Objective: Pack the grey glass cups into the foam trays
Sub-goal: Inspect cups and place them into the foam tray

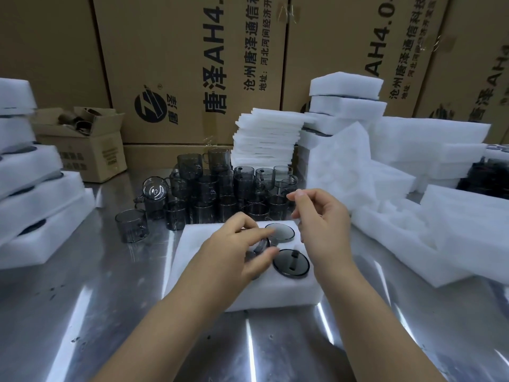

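Grey glass cup [261, 245], tilted in left grip [234, 249], going into foam tray [192, 260]; right grip [321, 221] open, empty. Next: seat upright.

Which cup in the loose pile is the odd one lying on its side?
Start at the foam tray under the hands, then look beyond it to the loose cups on the steel table. At that pile's left edge, the tipped cup shows its round base; its neighbours stand upright.

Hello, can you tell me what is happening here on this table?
A person is packing grey glass cups into a white foam tray on a metal table. The left hand is setting a cup into a slot; two cups already sit in slots beside it. The right hand hovers above, holding nothing. Many loose cups wait behind.
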